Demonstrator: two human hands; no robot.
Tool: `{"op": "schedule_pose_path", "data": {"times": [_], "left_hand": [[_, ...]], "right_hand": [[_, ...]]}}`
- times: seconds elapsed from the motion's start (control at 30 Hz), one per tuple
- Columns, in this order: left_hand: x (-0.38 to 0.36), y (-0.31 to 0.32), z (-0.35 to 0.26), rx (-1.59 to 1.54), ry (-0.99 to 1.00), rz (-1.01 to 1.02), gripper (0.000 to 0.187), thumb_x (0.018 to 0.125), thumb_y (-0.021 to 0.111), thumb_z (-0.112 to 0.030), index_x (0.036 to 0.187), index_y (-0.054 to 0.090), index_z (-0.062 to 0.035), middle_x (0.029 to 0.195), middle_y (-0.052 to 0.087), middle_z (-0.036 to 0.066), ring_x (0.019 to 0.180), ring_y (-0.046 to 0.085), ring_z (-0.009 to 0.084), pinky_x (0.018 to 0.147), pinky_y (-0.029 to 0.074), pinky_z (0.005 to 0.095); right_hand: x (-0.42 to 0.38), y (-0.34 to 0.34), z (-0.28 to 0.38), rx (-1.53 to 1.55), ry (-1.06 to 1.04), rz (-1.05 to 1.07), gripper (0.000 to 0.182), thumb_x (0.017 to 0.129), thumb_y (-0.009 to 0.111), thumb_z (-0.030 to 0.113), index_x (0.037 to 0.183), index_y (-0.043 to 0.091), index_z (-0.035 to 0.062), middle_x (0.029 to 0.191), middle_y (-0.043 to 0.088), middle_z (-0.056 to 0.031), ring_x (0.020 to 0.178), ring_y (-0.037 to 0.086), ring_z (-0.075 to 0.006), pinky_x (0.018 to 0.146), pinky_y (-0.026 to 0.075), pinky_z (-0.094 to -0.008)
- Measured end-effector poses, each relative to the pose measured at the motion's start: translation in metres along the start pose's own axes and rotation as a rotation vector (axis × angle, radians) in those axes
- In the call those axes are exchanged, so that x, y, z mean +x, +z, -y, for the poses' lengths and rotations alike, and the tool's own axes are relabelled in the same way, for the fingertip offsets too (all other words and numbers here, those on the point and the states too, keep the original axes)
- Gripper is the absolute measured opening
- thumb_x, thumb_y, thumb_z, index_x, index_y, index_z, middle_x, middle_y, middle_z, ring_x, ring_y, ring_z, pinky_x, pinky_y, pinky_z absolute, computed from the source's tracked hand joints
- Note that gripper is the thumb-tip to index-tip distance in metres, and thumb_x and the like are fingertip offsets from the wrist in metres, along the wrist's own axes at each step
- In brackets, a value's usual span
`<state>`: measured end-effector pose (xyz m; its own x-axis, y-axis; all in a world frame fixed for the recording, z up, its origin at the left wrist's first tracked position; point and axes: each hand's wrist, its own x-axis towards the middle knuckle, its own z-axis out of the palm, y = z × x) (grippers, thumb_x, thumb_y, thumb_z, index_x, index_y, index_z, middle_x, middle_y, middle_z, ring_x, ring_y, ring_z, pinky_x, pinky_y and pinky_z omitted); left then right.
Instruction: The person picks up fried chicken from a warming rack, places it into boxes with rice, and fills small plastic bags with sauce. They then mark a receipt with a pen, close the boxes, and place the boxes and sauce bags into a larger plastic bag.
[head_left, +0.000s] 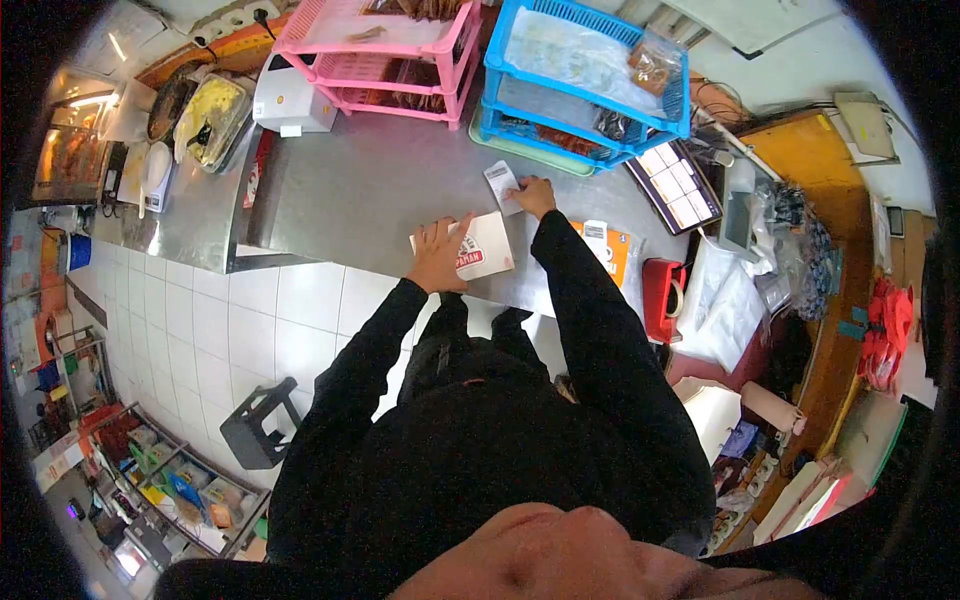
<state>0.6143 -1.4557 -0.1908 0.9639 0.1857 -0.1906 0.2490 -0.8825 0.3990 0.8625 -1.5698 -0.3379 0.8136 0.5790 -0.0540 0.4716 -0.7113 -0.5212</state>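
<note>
On the steel counter (pixel 345 180), my left hand (pixel 438 256) lies with its fingers spread over a white, flat-looking box (pixel 490 247) with red and black print. It covers the left part of the print. Just beyond the box, my right hand (pixel 533 196) has its fingers closed at the right edge of a white paper receipt (pixel 500 185). The receipt lies on or close to the counter. To the right of the box is an orange printed item (pixel 622 255) with another white slip (pixel 594 236) on top.
Pink stacked racks (pixel 390 65) and blue stacked racks (pixel 580 85) stand at the back. A white printer (pixel 293 97) is at back left, a lit screen (pixel 675 187) at right. A red tape dispenser (pixel 662 300) sits near the front edge. A black stool (pixel 262 422) stands on the tiles.
</note>
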Motion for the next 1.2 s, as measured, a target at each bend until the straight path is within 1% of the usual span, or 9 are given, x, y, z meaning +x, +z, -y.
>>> {"op": "schedule_pose_path", "data": {"times": [0.1,0.23,0.3,0.37,0.6,0.77,0.87,0.97,1.2], "left_hand": [[-0.011,-0.004,-0.002,-0.013,0.032,-0.125,0.121,0.04,0.084,-0.043,0.142,0.024,-0.018,0.128,0.036,0.015,0.117,0.037,0.0355,0.096,0.019,0.0616],[-0.017,-0.003,0.013,-0.452,-0.047,-0.502,0.08,0.066,0.074,-0.037,0.135,0.039,-0.0155,0.125,0.044,0.014,0.12,0.039,0.0333,0.096,0.02,0.0634],[-0.023,0.003,0.016,-0.749,-0.098,-0.693,0.064,0.074,0.069,-0.031,0.131,0.046,-0.0145,0.122,0.047,0.015,0.12,0.04,0.033,0.096,0.022,0.0627],[-0.029,0.004,0.011,-0.595,-0.08,-0.677,0.042,0.081,0.062,-0.027,0.121,0.056,-0.0146,0.121,0.052,0.012,0.122,0.041,0.03,0.097,0.025,0.0607],[-0.018,0.025,0.004,-0.05,0.076,-0.297,0.054,0.076,0.065,-0.044,0.124,0.055,-0.0236,0.141,0.038,-0.003,0.132,0.032,0.0231,0.104,0.015,0.0615],[-0.019,0.028,0.011,-0.105,0.118,-0.363,0.06,0.068,0.07,-0.049,0.121,0.058,-0.0233,0.14,0.04,-0.003,0.131,0.034,0.0232,0.103,0.016,0.0611],[-0.018,0.027,0.01,-0.138,0.122,-0.378,0.061,0.065,0.073,-0.048,0.118,0.06,-0.0223,0.138,0.042,-0.002,0.131,0.034,0.0232,0.103,0.017,0.0596],[-0.018,0.026,0.01,-0.156,0.135,-0.384,0.062,0.064,0.074,-0.047,0.118,0.06,-0.0212,0.138,0.043,-0.002,0.13,0.036,0.0234,0.103,0.018,0.0584],[-0.017,0.027,0.008,-0.133,0.126,-0.386,0.064,0.062,0.075,-0.045,0.118,0.058,-0.02,0.137,0.044,-0.002,0.129,0.036,0.0233,0.103,0.017,0.0576]], "right_hand": [[-0.004,0.002,0.011,0.012,-0.025,0.08,0.036,0.07,0.075,0.033,0.084,0.064,0.0019,0.074,0.066,-0.0124,0.067,0.064,-0.0281,0.057,0.048,-0.0373],[-0.033,-0.044,0.065,0.702,0.058,-0.017,0.032,0.07,0.077,0.023,0.089,0.062,0.002,0.072,0.066,-0.0117,0.063,0.063,-0.0199,0.053,0.046,-0.0319],[-0.081,-0.101,0.113,1.027,0.204,0.292,0.037,0.071,0.076,0.02,0.1,0.059,0.0035,0.069,0.063,-0.011,0.057,0.062,-0.0223,0.054,0.047,-0.0301],[-0.123,-0.087,0.112,0.833,0.189,0.264,0.043,0.07,0.076,0.02,0.105,0.056,0.0036,0.069,0.063,-0.0117,0.058,0.062,-0.0216,0.055,0.047,-0.0303],[-0.167,-0.091,0.06,0.357,0.033,-0.004,0.02,0.074,0.071,0.014,0.089,0.064,0.0037,0.07,0.066,-0.0079,0.061,0.062,-0.0142,0.055,0.046,-0.0265],[-0.218,-0.195,-0.144,-0.021,0.121,-0.733,0.017,0.074,0.062,0.004,0.091,0.064,0.0004,0.078,0.066,-0.009,0.07,0.063,-0.0192,0.063,0.049,-0.0285],[-0.264,-0.242,-0.205,0.241,0.845,-0.366,0.021,0.082,0.061,0.014,0.098,0.061,0.0008,0.084,0.065,-0.0111,0.065,0.061,-0.0157,0.058,0.049,-0.0265],[-0.287,-0.254,-0.233,0.844,0.967,0.013,0.027,0.084,0.063,0.024,0.098,0.06,0.0018,0.077,0.064,-0.01,0.056,0.057,-0.0127,0.05,0.045,-0.0228],[-0.339,-0.286,-0.221,0.507,0.828,-0.081,0.027,0.083,0.065,0.033,0.077,0.064,0.0071,0.056,0.051,0.002,0.045,0.043,-0.008,0.042,0.029,-0.0233]]}}
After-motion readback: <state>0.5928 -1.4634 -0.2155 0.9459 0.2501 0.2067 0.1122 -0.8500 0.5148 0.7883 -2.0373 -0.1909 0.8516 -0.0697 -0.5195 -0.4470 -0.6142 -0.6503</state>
